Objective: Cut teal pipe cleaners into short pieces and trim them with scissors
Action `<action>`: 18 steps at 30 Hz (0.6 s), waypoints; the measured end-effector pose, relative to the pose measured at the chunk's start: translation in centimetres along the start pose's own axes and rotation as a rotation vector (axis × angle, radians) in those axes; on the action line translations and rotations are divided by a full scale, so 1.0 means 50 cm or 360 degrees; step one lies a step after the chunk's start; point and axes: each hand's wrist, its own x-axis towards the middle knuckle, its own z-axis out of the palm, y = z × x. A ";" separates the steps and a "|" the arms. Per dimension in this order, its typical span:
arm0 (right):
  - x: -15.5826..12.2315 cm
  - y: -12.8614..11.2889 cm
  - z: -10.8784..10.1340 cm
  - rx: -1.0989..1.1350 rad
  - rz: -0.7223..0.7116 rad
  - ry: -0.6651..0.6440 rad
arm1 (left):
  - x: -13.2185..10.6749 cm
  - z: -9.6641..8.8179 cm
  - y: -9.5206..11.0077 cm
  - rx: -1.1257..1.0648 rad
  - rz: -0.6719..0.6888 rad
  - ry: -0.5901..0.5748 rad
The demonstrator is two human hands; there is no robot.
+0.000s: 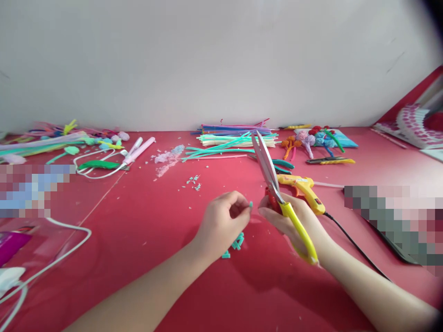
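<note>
My left hand [223, 214] is closed in a pinch, with a small teal piece of pipe cleaner [251, 204] sticking out at its fingertips. Scissors [267, 166] with a yellow handle and a red inner part hang on my right hand [294, 219], blades pointing up and away from me. The two hands are close together but apart, the right thumb and finger facing the pinched piece. Several short teal cut pieces [237, 242] lie on the red table beneath my left hand, partly hidden by it. Some of the right fingers are covered by the scissor handle.
A yellow glue gun [304, 186] and teal-handled pliers [284, 163] lie beside my right hand. Bundles of pipe cleaners [235, 138] rest along the wall. Finished fuzzy flowers [306, 140] are at back right. A pink hair-straightener-like tool [140, 150] and white cable [86, 230] lie left.
</note>
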 end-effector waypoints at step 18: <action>0.003 0.008 -0.001 0.0114 -0.0032 -0.0135 | -0.004 -0.002 0.018 -0.0288 -0.0241 -0.0473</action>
